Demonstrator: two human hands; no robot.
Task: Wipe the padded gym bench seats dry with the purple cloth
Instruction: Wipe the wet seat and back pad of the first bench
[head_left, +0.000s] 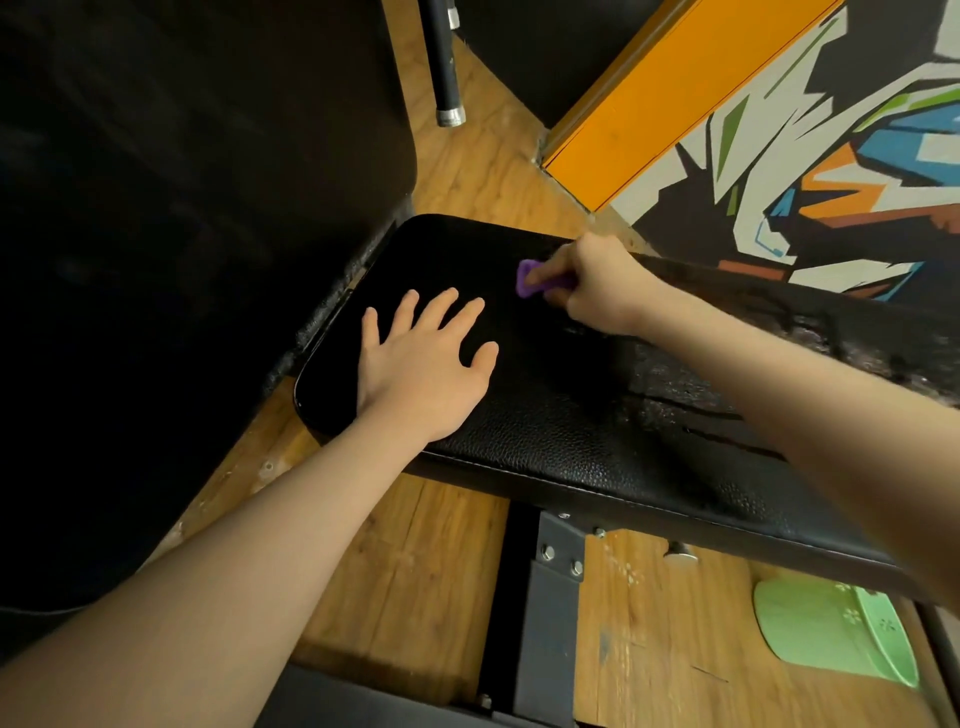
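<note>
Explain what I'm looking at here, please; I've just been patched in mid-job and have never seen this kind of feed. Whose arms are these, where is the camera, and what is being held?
There is no machine: a person works with bare hands, and the single picture comes from a wide-angle camera worn on that person's head, looking forward and down. That is why both arms reach in from the bottom edge.

The black padded surface is the gym bench seat. The left hand lies flat on it with fingers spread, holding nothing. The right hand grips a bunched purple cloth near the seat's far edge; only a bit of cloth shows past the fingers. Part of the seat to the right looks dull and streaky, possibly damp.

Around it: wooden floor, a green mat, an orange panel and a painted wall.
</note>
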